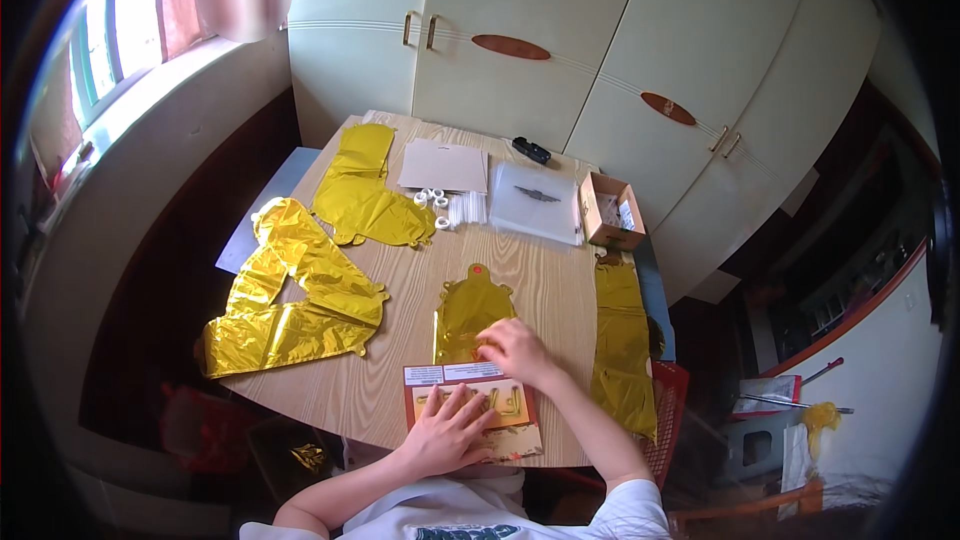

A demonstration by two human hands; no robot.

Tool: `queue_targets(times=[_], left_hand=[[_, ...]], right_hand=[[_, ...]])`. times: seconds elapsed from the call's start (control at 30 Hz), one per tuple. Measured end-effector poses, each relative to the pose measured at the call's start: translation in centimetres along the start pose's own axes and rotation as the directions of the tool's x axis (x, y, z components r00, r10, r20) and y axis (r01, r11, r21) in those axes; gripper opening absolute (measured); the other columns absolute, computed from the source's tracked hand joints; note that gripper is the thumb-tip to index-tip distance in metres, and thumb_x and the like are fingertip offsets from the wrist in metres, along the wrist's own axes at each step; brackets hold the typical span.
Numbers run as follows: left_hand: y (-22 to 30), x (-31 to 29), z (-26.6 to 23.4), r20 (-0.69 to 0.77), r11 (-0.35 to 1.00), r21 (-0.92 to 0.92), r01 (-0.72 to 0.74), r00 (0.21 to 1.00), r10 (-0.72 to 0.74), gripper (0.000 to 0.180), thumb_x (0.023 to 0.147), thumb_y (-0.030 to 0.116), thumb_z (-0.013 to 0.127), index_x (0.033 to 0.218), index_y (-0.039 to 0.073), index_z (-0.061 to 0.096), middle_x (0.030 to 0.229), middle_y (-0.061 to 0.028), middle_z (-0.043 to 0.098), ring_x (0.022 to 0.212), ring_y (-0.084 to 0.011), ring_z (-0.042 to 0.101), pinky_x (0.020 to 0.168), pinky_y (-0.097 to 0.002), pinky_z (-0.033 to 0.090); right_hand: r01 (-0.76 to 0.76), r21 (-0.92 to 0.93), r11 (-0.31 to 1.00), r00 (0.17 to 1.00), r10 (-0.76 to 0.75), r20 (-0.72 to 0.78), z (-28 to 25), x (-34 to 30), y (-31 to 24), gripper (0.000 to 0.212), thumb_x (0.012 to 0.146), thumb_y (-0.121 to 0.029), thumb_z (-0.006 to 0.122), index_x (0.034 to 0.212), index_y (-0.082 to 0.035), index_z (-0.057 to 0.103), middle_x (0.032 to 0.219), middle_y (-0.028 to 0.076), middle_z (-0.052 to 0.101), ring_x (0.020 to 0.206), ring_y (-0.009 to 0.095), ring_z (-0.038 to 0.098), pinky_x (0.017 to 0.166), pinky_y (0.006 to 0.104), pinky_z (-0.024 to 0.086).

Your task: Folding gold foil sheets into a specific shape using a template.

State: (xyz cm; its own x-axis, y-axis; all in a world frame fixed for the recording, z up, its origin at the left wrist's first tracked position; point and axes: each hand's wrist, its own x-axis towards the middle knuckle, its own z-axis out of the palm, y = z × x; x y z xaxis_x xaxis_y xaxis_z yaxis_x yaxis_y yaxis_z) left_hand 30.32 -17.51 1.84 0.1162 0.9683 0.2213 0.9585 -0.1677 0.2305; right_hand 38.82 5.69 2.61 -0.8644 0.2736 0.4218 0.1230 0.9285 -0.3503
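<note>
A printed card in orange and cream with a white label strip lies at the table's near edge. My left hand rests flat on it, fingers spread. Just beyond the card is a folded gold foil balloon with small tabs around its outline; its near end meets the card's far edge. My right hand is over that near end, thumb and fingers drawn together in a pinch. What sits between those fingertips, if anything, is too small to make out.
More gold foil balloons lie at the left, far left and right edge. Farther back are white ribbon rolls, clear straws, beige card sheets, clear plastic bags, a black object and a cardboard box.
</note>
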Motion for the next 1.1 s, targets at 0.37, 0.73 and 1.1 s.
queue_targets(times=[0.37,0.73,1.1], left_hand=[[-0.4,0.7,0.1,0.072,0.999,-0.012,-0.052,0.996,0.053,0.065,0.09,0.06,0.055,0.143,0.023,0.05,0.151,-0.0117,0.042,0.143,-0.0395,0.032,0.111,-0.0693,0.02],[-1.2,2.5,-0.1,0.138,0.988,0.038,-0.148,0.98,0.142,0.069,0.091,0.059,0.053,0.149,0.024,0.042,0.155,-0.0095,0.038,0.145,-0.0394,0.03,0.108,-0.0741,0.019],[-1.3,2.6,0.2,0.154,0.988,0.041,-0.146,0.978,0.138,0.069,0.091,0.062,0.051,0.149,0.026,0.041,0.156,-0.0075,0.037,0.146,-0.0391,0.027,0.109,-0.0752,0.013]], right_hand=[[-0.688,0.111,0.717,0.718,0.65,0.247,-2.2,-0.2,2.7,0.043,0.077,-0.028,0.081,0.106,-0.005,0.061,0.087,0.007,0.07,0.082,0.022,0.068,0.077,0.0354,0.053],[-0.721,0.044,0.691,0.668,0.678,0.306,-1.7,0.5,3.7,0.036,0.081,-0.033,0.078,0.099,-0.004,0.065,0.084,0.009,0.072,0.078,0.021,0.069,0.072,0.0352,0.053],[-0.689,0.267,0.674,0.715,0.574,0.398,-1.5,0.3,6.1,0.027,0.084,-0.022,0.076,0.095,-0.001,0.064,0.084,0.007,0.069,0.078,0.014,0.065,0.069,0.0288,0.051]])
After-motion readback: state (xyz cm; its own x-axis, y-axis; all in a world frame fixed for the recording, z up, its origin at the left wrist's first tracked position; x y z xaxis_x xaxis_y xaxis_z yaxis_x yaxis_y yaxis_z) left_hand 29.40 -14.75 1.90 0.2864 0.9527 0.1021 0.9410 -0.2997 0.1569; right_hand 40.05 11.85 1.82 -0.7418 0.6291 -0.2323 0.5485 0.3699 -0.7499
